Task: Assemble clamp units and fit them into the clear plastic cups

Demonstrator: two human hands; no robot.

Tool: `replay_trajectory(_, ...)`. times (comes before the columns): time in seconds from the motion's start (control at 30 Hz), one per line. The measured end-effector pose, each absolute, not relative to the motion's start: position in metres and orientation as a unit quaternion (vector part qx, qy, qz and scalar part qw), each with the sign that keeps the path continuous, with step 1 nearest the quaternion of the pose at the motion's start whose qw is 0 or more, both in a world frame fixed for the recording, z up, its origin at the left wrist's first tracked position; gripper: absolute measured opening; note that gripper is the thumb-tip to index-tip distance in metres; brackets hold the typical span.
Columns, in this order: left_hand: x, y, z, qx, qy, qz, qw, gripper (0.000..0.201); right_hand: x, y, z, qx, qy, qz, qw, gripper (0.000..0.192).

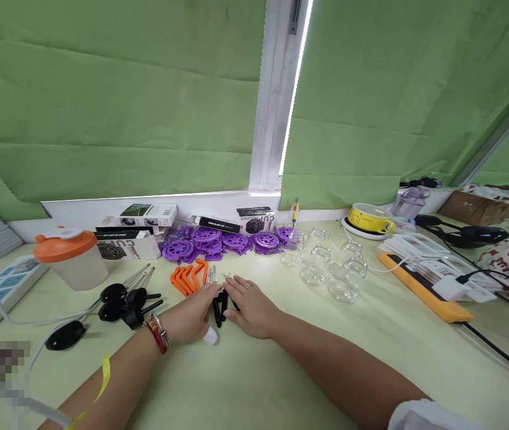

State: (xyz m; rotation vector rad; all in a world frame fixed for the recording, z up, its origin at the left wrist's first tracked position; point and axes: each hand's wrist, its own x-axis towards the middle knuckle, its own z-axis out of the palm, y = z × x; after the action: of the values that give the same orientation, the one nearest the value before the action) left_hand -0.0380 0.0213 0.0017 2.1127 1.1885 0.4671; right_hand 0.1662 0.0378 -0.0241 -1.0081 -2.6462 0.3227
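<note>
My left hand (191, 313) rests on the table with its fingers stretched forward and a white covering on the thumb tip. My right hand (249, 304) lies palm down with fingers extended, a ring on one of them. Between the two hands are several slim black pieces (218, 310), partly hidden by the fingers. Just beyond the fingertips stand thin silver metal rods (212, 275). Bent orange plastic pieces (187, 279) lie in a row close to my left hand. Farther left is a group of black round-headed parts (124, 304) with metal shafts.
Purple wheel-shaped plastic parts (207, 242) are piled at the back beside cup holder boxes (133, 245). Clear glass vessels (321, 263) stand to the right, near a yellow cup (368, 219). An orange-lidded container (73, 263), a power strip (8, 286) and an orange strip (424, 289) flank the work area.
</note>
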Motion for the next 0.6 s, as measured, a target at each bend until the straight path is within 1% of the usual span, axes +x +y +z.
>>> replay_trajectory(0.07,-0.039,0.022,0.001,0.797,0.461,0.165,0.353,0.054,0.165,0.034,-0.023,-0.335,-0.927,0.108,0.128,0.074)
replay_trajectory(0.13,-0.037,0.023,-0.002,0.791,0.468,0.176,0.353,0.044,0.164,0.030,-0.022,-0.329,-0.931,0.107,0.117,0.081)
replay_trajectory(0.23,-0.032,0.025,-0.005,0.777,0.472,0.203,0.363,0.043,0.162,0.025,-0.020,-0.336,-0.930,0.104,0.111,0.085)
replay_trajectory(0.3,-0.030,0.025,-0.006,0.776,0.464,0.215,0.369,0.047,0.161,0.023,-0.019,-0.334,-0.932,0.097,0.106,0.081)
replay_trajectory(0.37,-0.029,0.025,-0.006,0.783,0.460,0.224,0.355,0.046,0.161,0.022,-0.018,-0.329,-0.935,0.091,0.099,0.072)
replay_trajectory(0.47,-0.030,0.024,-0.006,0.794,0.475,0.225,0.304,0.043,0.161,0.022,-0.018,-0.331,-0.935,0.082,0.094,0.057)
replay_trajectory(0.6,-0.027,0.020,-0.004,0.806,0.507,0.213,0.216,0.046,0.161,0.024,-0.022,-0.345,-0.930,0.071,0.104,0.051)
